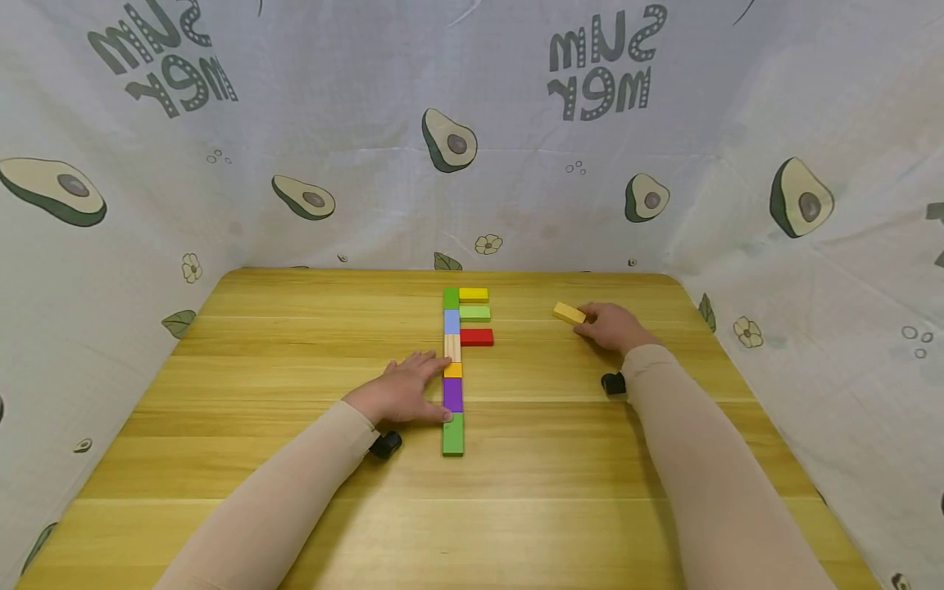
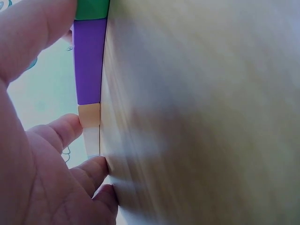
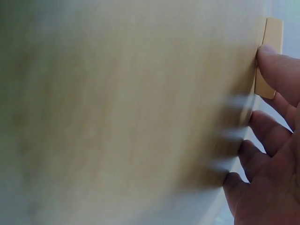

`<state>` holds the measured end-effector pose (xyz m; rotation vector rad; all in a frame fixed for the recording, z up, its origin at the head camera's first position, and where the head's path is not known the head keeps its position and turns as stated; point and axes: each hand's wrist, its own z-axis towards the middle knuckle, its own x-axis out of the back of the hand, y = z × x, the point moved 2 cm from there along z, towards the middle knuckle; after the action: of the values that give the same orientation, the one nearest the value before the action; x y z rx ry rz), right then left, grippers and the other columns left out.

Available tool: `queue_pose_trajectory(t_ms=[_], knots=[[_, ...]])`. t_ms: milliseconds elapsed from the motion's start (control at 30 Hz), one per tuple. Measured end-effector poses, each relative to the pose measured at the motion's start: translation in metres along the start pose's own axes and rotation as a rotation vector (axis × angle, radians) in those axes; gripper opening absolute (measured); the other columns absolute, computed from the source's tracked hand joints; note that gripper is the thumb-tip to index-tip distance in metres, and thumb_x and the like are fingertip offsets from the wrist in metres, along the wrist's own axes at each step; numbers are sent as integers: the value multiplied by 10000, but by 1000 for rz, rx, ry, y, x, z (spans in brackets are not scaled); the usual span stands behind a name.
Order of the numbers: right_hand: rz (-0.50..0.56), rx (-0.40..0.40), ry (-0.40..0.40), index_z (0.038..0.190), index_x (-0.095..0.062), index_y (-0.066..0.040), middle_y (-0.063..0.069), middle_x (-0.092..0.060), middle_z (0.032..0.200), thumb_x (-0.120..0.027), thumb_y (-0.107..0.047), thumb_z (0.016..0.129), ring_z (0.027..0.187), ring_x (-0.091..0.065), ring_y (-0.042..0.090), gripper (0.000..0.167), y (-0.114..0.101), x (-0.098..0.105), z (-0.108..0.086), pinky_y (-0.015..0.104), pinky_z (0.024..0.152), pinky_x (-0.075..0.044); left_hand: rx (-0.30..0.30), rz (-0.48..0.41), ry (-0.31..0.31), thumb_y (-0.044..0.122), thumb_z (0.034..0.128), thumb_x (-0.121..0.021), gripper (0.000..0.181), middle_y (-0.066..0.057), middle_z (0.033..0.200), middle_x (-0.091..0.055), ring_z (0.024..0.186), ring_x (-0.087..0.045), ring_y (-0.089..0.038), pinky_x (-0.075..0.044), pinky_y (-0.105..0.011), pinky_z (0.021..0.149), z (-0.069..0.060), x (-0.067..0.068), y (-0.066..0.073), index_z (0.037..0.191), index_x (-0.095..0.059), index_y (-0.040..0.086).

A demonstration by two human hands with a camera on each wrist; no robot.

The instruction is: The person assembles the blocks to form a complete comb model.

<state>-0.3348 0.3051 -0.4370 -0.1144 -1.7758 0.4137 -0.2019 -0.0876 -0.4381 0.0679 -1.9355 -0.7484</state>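
My right hand (image 1: 612, 326) pinches one end of a yellow-orange wooden block (image 1: 568, 312) between thumb and fingers, on the right of the table. In the right wrist view that block (image 3: 273, 40) lies by the thumb. My left hand (image 1: 401, 389) is spread beside a column of blocks, thumb touching near the joint of the purple block (image 1: 453, 395) and lower green block (image 1: 453, 438), another finger near the orange block (image 1: 453, 370). Farther up the column come a plain wood block (image 1: 452, 348), a blue block (image 1: 452, 321) and a green block (image 1: 451, 297).
A yellow block (image 1: 474, 295), a light green block (image 1: 474, 313) and a red block (image 1: 476, 337) stick out rightward from the column's upper part. All lie on a wooden table (image 1: 295, 328). A white cloth (image 1: 354, 98) printed with avocados hangs behind and at both sides.
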Motion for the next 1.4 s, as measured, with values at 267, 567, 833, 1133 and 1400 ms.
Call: queue_pose_trajectory(t_ms=[267, 567, 833, 1133, 1400], knots=[[-13, 0, -1, 1527, -498, 29, 248, -660, 1244, -600, -286, 1075, 931, -587, 319, 561, -2, 2, -2, 486, 893, -509, 2, -4, 3, 503, 900, -800, 972, -117, 1773, -168, 1650, -87, -385, -54, -672, 1299, 0, 0, 1, 1681, -290, 229], [-8, -11, -7, 1541, -486, 16, 276, -629, 1336, -583, -292, 1082, 1015, -585, 358, 562, -2, 1, -2, 546, 984, -493, 5, 0, -2, 507, 906, -791, 968, -111, 1776, -158, 1653, -78, -375, -49, -665, 1303, 0, -1, -1, 1684, -280, 240], [1, -16, -12, 1548, -483, 5, 272, -625, 1337, -566, -298, 1086, 1025, -581, 362, 559, -1, 1, -2, 551, 1000, -488, 3, -7, 1, 500, 898, -800, 969, -115, 1772, -172, 1650, -88, -383, -53, -668, 1301, 0, 0, 0, 1680, -293, 234], [-4, -16, -6, 1547, -482, 11, 293, -600, 1393, -564, -290, 1079, 1069, -574, 384, 562, 0, 1, -2, 573, 1034, -473, 4, 2, 1, 502, 900, -799, 969, -108, 1773, -172, 1651, -93, -377, -60, -666, 1302, 0, -1, 0, 1681, -289, 239], [-9, -17, -10, 1555, -472, 10, 286, -601, 1392, -563, -292, 1081, 1054, -567, 374, 569, 0, 1, -2, 557, 1021, -476, 1, -11, 4, 502, 894, -803, 972, -120, 1770, -179, 1648, -94, -391, -56, -675, 1298, 0, 0, 0, 1679, -297, 229]])
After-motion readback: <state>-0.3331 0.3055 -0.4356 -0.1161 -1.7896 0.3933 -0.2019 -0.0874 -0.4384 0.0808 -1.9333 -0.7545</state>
